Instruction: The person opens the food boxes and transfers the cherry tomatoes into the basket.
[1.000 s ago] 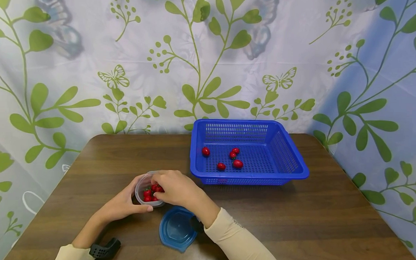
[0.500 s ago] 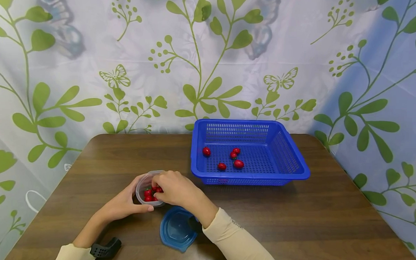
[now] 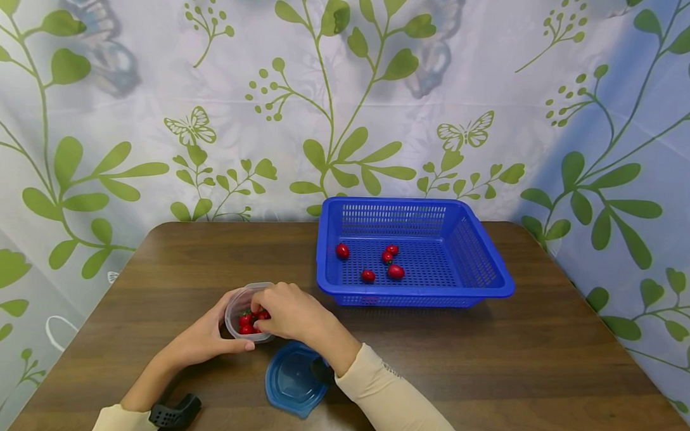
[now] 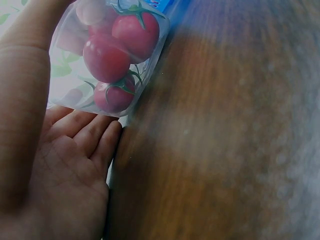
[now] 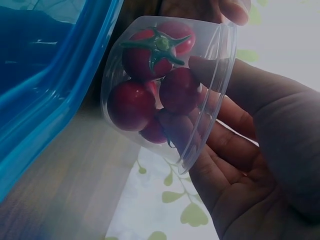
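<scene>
Tomatoes point(image 3: 249, 321) — five in basket point(image 3: 494, 271) — fill the cup point(image 3: 235, 303) (left hand point(image 3: 206, 337) cupping, right hand point(image 3: 287, 312) fingers inside, grip unclear).

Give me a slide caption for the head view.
Left hand holds clear tub of tomatoes; right hand reaches in.

Two forearms in cream sleeves reach forward from the lower edge. The left hand point(image 3: 203, 342) lies palm inward, fingers relaxed and cupped, thumb pointing right. The right hand point(image 3: 287, 312) angles in from the right (knuckles up), its fingertips curled downward together.
</scene>
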